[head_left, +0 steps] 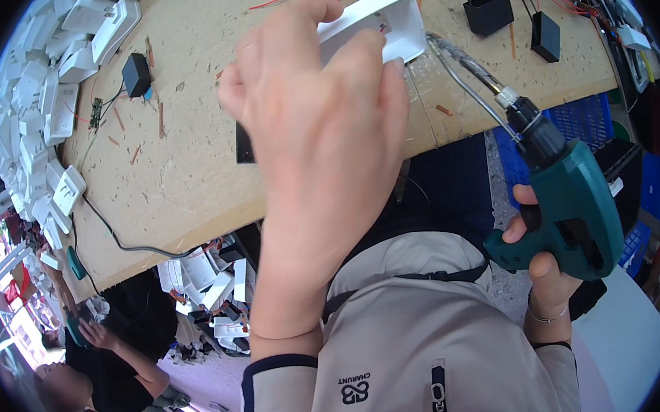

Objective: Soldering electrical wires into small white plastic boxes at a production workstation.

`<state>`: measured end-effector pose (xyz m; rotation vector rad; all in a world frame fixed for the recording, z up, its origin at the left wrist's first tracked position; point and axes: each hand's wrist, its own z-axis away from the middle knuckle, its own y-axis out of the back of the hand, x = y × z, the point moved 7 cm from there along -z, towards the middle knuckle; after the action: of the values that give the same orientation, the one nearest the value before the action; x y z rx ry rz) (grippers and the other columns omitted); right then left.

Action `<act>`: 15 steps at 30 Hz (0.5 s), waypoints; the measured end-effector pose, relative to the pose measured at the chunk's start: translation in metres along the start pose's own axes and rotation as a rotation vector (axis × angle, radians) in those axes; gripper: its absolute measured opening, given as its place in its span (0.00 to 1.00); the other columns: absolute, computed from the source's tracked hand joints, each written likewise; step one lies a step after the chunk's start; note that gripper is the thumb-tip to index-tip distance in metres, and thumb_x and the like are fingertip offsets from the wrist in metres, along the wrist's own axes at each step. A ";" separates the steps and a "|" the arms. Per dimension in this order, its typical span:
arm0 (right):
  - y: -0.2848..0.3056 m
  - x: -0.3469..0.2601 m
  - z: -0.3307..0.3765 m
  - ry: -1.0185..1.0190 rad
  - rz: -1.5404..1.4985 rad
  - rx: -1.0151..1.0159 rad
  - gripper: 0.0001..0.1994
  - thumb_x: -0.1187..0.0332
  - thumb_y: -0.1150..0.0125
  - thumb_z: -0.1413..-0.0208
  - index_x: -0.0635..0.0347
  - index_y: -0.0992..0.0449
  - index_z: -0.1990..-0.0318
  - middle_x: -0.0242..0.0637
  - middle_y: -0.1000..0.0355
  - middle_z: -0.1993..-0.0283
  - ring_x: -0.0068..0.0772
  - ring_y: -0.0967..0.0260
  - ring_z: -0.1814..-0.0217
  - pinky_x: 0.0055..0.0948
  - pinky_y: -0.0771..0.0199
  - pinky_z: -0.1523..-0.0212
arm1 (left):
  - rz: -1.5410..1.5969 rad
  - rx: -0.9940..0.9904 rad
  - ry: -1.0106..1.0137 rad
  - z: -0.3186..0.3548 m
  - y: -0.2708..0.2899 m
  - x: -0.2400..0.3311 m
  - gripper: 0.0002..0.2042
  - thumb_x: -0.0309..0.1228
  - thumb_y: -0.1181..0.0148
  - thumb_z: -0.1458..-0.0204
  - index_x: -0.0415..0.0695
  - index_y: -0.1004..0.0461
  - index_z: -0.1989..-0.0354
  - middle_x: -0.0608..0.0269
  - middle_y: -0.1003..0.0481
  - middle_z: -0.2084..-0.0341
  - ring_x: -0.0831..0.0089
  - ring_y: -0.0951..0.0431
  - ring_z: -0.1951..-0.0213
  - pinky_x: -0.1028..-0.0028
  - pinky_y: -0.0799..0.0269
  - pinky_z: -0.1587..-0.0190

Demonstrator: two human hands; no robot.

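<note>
A tan desk [180, 171] spreads across the upper half, a heap of white plastic housings [36, 120] piled along its left edge. The left hand [321, 90], back upward, bends its fingers over an open white case [409, 25] near the desk's far side; I cannot tell whether the fingertips pinch its wall or something inside. At the right, a green soldering gun [582, 202] is gripped in the right hand [553, 281] — fingers and thumb wrapped around the handle — with its tip just beside the case (touching or not, I cannot tell). Two black blocks [488, 14] with wires sit right of the case. Smallest, a green circuit board [95, 112] lies near the heap.
</note>
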<state>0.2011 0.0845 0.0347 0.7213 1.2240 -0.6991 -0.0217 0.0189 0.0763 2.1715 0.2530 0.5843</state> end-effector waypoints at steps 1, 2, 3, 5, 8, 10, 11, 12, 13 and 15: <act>0.002 0.000 0.000 0.033 0.018 0.010 0.42 0.44 0.34 0.63 0.73 0.38 0.48 0.49 0.31 0.54 0.25 0.29 0.68 0.20 0.29 0.71 | 0.134 -0.003 -0.032 0.002 0.009 0.000 0.07 0.26 0.39 0.60 0.41 0.23 0.70 0.56 0.29 0.63 0.60 0.30 0.61 0.65 0.38 0.58; 0.005 -0.003 0.000 0.067 0.034 0.023 0.42 0.43 0.35 0.62 0.73 0.37 0.49 0.49 0.31 0.55 0.25 0.30 0.69 0.19 0.29 0.72 | 0.127 -0.007 -0.033 0.005 0.019 -0.005 0.07 0.26 0.39 0.60 0.41 0.23 0.70 0.56 0.29 0.63 0.60 0.30 0.61 0.65 0.38 0.58; 0.006 -0.002 -0.001 0.063 0.028 0.021 0.42 0.43 0.35 0.62 0.73 0.37 0.49 0.49 0.31 0.55 0.25 0.30 0.69 0.19 0.29 0.72 | 0.139 -0.004 -0.072 0.009 0.028 -0.010 0.06 0.25 0.40 0.59 0.40 0.23 0.70 0.56 0.29 0.63 0.59 0.30 0.62 0.65 0.37 0.57; 0.008 -0.004 -0.002 0.085 0.047 0.017 0.42 0.44 0.35 0.62 0.74 0.37 0.49 0.49 0.31 0.55 0.24 0.30 0.70 0.19 0.29 0.73 | 0.147 -0.050 -0.078 0.020 0.042 -0.017 0.08 0.21 0.41 0.61 0.42 0.23 0.69 0.58 0.29 0.64 0.61 0.30 0.64 0.66 0.37 0.58; 0.008 -0.004 -0.002 0.088 0.049 0.014 0.41 0.44 0.36 0.62 0.74 0.37 0.49 0.48 0.30 0.56 0.24 0.29 0.70 0.18 0.29 0.73 | -0.073 -0.352 -0.335 0.040 0.042 -0.009 0.14 0.21 0.41 0.68 0.48 0.23 0.68 0.62 0.29 0.62 0.65 0.30 0.63 0.67 0.39 0.58; 0.007 -0.004 0.000 0.092 0.034 0.013 0.41 0.44 0.35 0.62 0.73 0.37 0.49 0.48 0.30 0.56 0.25 0.29 0.70 0.18 0.29 0.73 | -0.133 -0.369 -0.387 0.054 0.035 -0.002 0.18 0.25 0.41 0.72 0.53 0.23 0.66 0.66 0.29 0.61 0.70 0.30 0.61 0.69 0.43 0.58; 0.007 -0.004 0.000 0.098 0.025 0.009 0.41 0.44 0.35 0.63 0.73 0.37 0.49 0.48 0.30 0.56 0.25 0.29 0.70 0.18 0.29 0.72 | -0.159 -0.415 -0.404 0.058 0.030 0.002 0.17 0.27 0.42 0.71 0.54 0.23 0.67 0.67 0.29 0.61 0.70 0.31 0.61 0.69 0.43 0.57; 0.007 -0.004 0.000 0.101 0.024 0.009 0.41 0.44 0.35 0.63 0.73 0.37 0.49 0.48 0.30 0.56 0.25 0.29 0.70 0.18 0.29 0.72 | -0.185 -0.460 -0.421 0.062 0.026 0.004 0.16 0.29 0.42 0.69 0.55 0.23 0.67 0.67 0.29 0.61 0.71 0.31 0.60 0.70 0.44 0.57; 0.007 -0.003 0.001 0.098 0.014 -0.012 0.42 0.45 0.35 0.63 0.74 0.38 0.49 0.49 0.30 0.56 0.25 0.29 0.70 0.19 0.28 0.72 | -0.185 -0.435 -0.463 0.064 0.023 0.004 0.14 0.31 0.43 0.68 0.53 0.23 0.67 0.68 0.28 0.61 0.72 0.31 0.59 0.69 0.45 0.56; 0.007 -0.002 0.002 0.103 0.009 -0.022 0.42 0.45 0.35 0.63 0.74 0.38 0.48 0.50 0.30 0.55 0.26 0.29 0.69 0.19 0.28 0.72 | -0.119 -0.418 -0.499 0.061 0.017 0.005 0.13 0.30 0.43 0.68 0.51 0.24 0.69 0.68 0.28 0.61 0.72 0.31 0.59 0.69 0.44 0.56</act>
<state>0.2079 0.0870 0.0378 0.7518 1.3199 -0.6471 0.0119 -0.0322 0.0593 1.8064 -0.0132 0.0097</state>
